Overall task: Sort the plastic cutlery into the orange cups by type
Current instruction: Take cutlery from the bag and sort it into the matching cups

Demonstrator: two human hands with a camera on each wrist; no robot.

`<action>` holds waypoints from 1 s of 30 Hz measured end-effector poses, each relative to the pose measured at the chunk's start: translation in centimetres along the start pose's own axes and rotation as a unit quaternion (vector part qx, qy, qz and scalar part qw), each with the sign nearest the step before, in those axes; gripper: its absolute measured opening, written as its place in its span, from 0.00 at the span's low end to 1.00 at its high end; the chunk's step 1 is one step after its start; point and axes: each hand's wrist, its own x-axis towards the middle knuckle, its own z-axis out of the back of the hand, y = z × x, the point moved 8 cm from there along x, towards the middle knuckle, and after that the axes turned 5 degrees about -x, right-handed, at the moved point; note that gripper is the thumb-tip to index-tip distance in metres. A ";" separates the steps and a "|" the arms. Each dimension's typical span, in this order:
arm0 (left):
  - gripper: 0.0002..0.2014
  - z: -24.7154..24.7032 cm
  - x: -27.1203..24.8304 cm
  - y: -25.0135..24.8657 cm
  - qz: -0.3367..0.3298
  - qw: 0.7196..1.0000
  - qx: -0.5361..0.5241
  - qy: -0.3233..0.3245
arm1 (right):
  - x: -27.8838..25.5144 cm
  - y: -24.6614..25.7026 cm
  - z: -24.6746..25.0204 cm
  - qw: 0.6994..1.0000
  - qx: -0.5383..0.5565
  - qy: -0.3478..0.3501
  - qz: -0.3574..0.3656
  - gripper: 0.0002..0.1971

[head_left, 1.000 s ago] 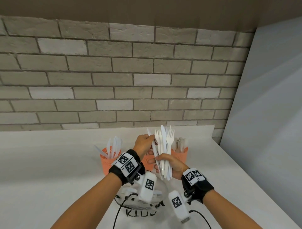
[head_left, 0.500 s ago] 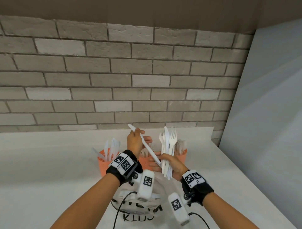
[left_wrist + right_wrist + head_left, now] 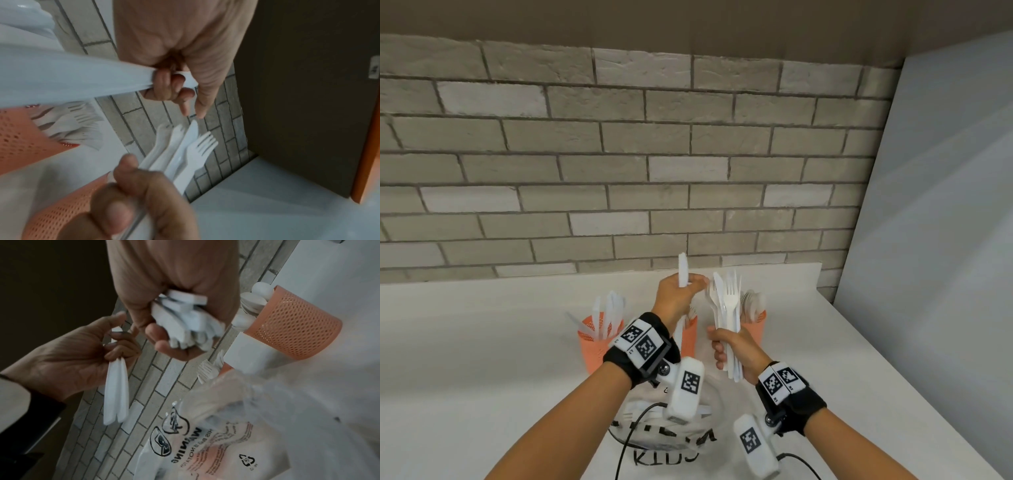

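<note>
My left hand (image 3: 677, 295) grips a white plastic knife (image 3: 682, 270) and holds it upright over the middle orange cup (image 3: 689, 337), which holds forks. In the left wrist view its fingers (image 3: 168, 86) curl round the knife (image 3: 61, 79). My right hand (image 3: 732, 349) clasps a bundle of mixed forks, knives and spoons (image 3: 726, 305) upright, just right of the left hand. The bundle's handle ends (image 3: 185, 316) stick out of the fist (image 3: 172, 344). The left orange cup (image 3: 595, 346) holds knives and the right one (image 3: 756, 329) holds spoons.
A clear plastic bag with black print (image 3: 671, 442) lies on the white table (image 3: 482, 359) below my wrists. A brick wall (image 3: 619, 171) stands behind the cups. A pale panel (image 3: 935, 240) closes off the right side.
My left hand has pulled one knife out of the bundle, lifted it and swung it from slanted to upright. The right hand keeps the bundle in about the same place.
</note>
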 end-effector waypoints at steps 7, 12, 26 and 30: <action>0.07 -1.3 -0.2 0.6 -0.029 1.000 0.005 0.003 | -0.7 0.0 -1.0 0.999 -0.001 0.046 -0.019 0.05; 0.06 0.2 1.0 1.3 0.025 0.998 -0.035 -0.054 | -1.1 0.0 -1.1 0.997 0.040 0.062 -0.020 0.07; 0.16 2.3 -0.5 3.5 0.067 0.990 -0.113 -0.053 | 0.3 -0.7 -2.8 0.997 -0.006 0.069 -0.026 0.13; 0.13 5.9 0.5 3.3 0.087 0.978 -0.170 -0.078 | 0.8 -1.6 -2.8 0.996 -0.025 0.065 -0.049 0.12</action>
